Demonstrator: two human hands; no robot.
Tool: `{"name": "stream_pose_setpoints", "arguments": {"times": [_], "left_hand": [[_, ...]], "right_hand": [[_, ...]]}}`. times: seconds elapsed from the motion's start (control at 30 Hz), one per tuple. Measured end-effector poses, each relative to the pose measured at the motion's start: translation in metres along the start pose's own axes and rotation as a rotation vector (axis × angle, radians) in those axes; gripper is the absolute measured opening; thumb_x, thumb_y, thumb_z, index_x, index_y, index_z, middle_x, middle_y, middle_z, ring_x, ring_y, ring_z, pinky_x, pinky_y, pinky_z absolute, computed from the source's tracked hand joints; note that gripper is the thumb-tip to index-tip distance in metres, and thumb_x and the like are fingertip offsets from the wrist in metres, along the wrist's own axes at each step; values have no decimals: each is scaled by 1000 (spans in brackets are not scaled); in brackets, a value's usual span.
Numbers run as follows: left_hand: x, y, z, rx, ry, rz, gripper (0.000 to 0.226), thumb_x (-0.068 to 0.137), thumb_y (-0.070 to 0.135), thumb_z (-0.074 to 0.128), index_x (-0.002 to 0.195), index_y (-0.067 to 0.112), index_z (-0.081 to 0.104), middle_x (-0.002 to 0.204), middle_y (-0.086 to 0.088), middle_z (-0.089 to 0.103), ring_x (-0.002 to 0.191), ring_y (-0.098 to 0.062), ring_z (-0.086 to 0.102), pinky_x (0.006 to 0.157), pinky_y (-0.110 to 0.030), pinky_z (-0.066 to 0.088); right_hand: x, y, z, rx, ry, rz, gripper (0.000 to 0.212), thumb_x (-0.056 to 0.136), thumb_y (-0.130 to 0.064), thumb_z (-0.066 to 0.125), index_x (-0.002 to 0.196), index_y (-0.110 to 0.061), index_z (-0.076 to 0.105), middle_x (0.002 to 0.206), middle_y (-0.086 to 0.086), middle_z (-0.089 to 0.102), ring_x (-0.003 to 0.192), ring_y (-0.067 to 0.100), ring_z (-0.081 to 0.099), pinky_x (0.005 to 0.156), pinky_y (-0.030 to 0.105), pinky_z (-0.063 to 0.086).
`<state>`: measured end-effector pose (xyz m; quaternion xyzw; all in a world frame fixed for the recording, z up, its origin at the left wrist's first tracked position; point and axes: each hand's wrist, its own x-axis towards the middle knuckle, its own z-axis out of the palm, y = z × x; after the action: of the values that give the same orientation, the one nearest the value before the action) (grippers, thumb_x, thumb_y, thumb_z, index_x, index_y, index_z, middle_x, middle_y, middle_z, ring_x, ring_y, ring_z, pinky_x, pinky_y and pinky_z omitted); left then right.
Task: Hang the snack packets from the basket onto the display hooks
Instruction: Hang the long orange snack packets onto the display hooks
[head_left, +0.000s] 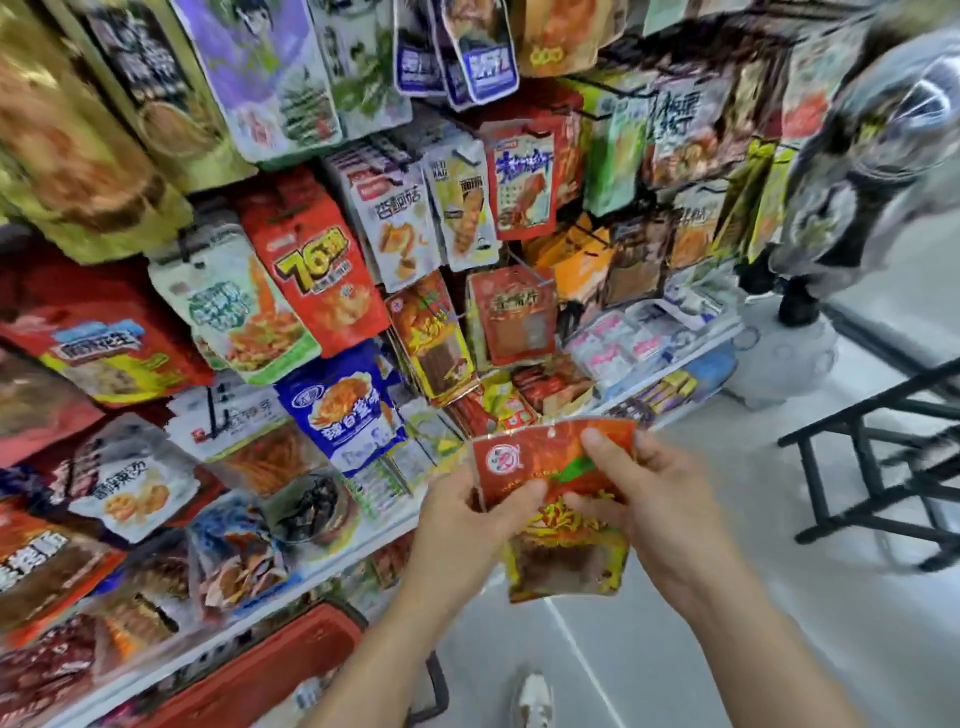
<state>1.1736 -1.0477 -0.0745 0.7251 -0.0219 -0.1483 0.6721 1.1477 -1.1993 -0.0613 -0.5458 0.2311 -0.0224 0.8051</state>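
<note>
Your left grip (462, 525) pinches the packet (566, 561) at its left edge, with the thumb on the front and the fingers behind. Your right grip (654, 499) pinches the top right corner, with a finger over the upper edge and the thumb on the front. So both are closed on the same packet.

It is red and yellow, held upright in the air and a little bent at the top. The small hang hole near its upper edge is free, and it is on no hook (524, 262).

Behind it runs the white shelf (691, 357) with small goods. Above the shelf many other packets hang in rows; the nearest ones, orange and red, are up and to the left of yours.

You see the red basket (270, 670) low at the left, beside your left forearm, with a black handle. What lies in it I cannot tell.

One light shoe (535, 696) shows on the grey floor between your forearms. To the right, well apart, stands a black frame (814, 488).
</note>
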Motion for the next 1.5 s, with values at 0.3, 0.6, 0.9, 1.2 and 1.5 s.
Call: {"name": "stream_pose_setpoints", "arguments": {"times": [0.3,0.6,0.9,1.2,1.5], "left_hand": [[90,30,11,-96,256,-42,6,77,22,73,81,19,76,82,-6,75,75,-22,72,59,-28,57],[173,-17,10,-12,464,-90,28,84,1,69,70,24,77,76,4,73,73,-12,68,63,-30,59],[249,-96,-25,18,599,-179,8,79,13,76,74,19,78,79,-1,75,83,-23,71,77,-50,58],[292,-105,-45,146,629,72,8,78,15,77,87,14,78,77,-3,74,72,-19,69,66,-31,58],[298,-108,-40,260,746,205,17,75,8,79,78,24,76,71,10,72,64,-8,66,60,-22,54]], "right_hand": [[94,-28,0,-106,-265,159,40,86,-38,57,94,-3,75,92,14,75,88,24,73,72,32,61],[218,3,12,-285,-386,144,27,92,-29,61,84,-9,76,84,8,76,85,18,73,73,30,58],[315,85,46,-321,-499,152,31,91,-32,62,83,-6,76,86,11,75,80,16,71,67,26,56],[359,99,67,-126,-576,49,28,86,-32,60,80,-12,78,88,8,76,86,18,73,75,30,59],[372,96,70,-124,-624,31,28,85,-32,59,84,-14,79,95,8,76,96,18,71,83,33,56]]}}
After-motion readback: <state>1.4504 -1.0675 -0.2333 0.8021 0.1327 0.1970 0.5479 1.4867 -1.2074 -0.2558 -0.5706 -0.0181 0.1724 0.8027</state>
